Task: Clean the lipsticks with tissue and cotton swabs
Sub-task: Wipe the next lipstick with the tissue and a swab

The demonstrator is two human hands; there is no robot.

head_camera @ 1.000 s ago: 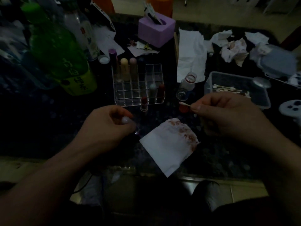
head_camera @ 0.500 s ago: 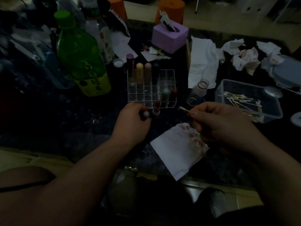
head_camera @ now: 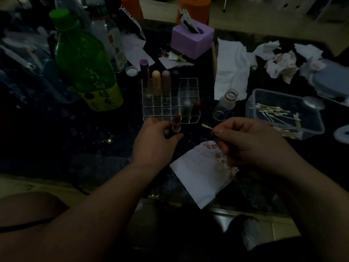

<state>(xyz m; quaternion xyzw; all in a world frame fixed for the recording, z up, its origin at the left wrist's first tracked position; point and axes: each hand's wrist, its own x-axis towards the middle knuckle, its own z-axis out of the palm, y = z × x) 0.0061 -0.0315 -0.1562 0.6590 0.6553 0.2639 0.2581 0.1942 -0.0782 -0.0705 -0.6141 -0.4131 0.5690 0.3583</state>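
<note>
The uncapped lipstick [head_camera: 177, 123] is held upright just in front of the clear organizer [head_camera: 170, 103], its case inside the left hand [head_camera: 154, 142] grip. The case looks light and stiff, but the bullet is likely soft, so hold it low. The right hand [head_camera: 247, 142] grip pinches a cotton swab [head_camera: 206, 127] pointed toward it, above the stained tissue [head_camera: 198, 176] on the desk [head_camera: 56, 148].

On a dim, dark table we see our left hand [head_camera: 154, 143] gripping an uncapped red lipstick [head_camera: 176, 123] before a clear organizer [head_camera: 170, 106], our right hand [head_camera: 251, 142] pinching a cotton swab [head_camera: 206, 127] above a red-stained tissue [head_camera: 204, 171].
</note>
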